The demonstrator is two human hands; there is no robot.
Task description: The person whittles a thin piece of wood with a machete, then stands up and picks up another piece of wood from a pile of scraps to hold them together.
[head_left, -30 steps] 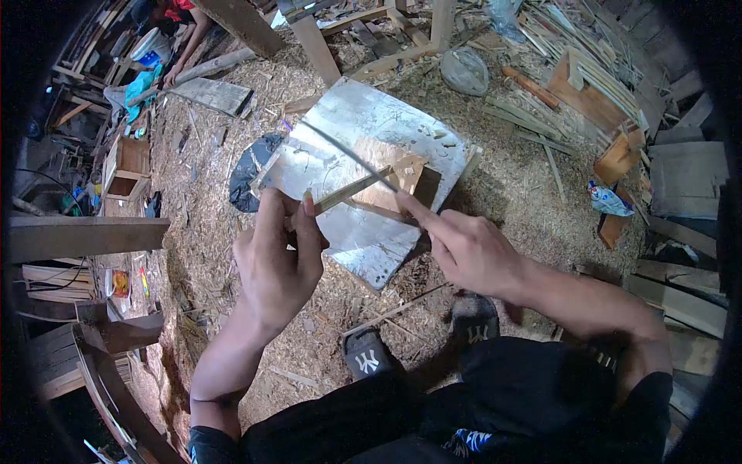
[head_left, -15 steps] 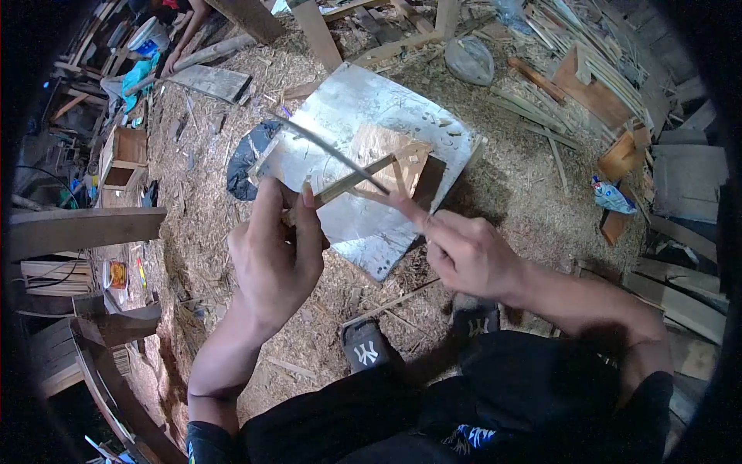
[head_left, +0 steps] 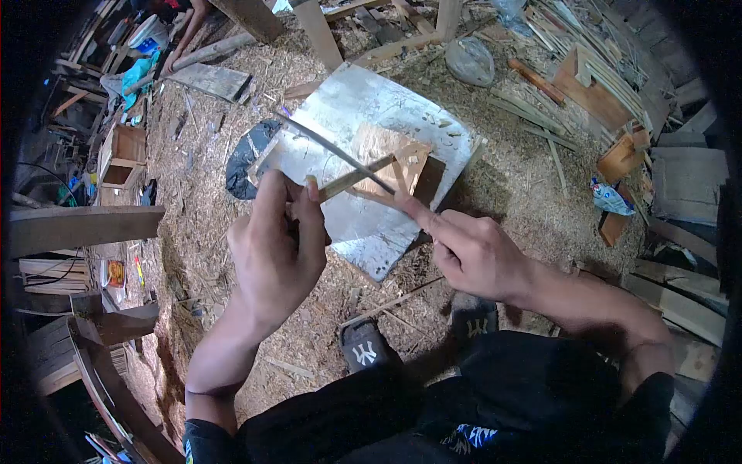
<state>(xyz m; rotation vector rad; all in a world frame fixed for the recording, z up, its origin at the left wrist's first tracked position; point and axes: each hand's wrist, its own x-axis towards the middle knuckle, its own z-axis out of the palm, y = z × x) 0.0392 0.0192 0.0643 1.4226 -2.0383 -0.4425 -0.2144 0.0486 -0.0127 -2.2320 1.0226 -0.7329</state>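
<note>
My left hand [head_left: 280,247] is closed on one end of a narrow wooden strip [head_left: 348,179], which points up and to the right. Across the strip lies a long dark rod-like tool [head_left: 328,145], perhaps a file. Its lower end meets my right hand [head_left: 468,251], whose index finger is stretched along it while the other fingers curl in; its handle is hidden. Beneath both hands is a whitish, scuffed board [head_left: 371,240]. A light wooden piece [head_left: 379,147] lies on that board, beyond the strip.
Shavings [head_left: 533,209] cover the floor. A black plastic bag [head_left: 249,158] lies left of the board, a clear bag [head_left: 469,62] behind it. Wooden strips [head_left: 595,77] are piled at the back right. Another person's arm [head_left: 188,35] shows at the top left, near a bucket [head_left: 148,37].
The dark tool has shifted slightly down and to the right across the strip. My right hand has moved a little with it; my left hand stays nearly in place.
</note>
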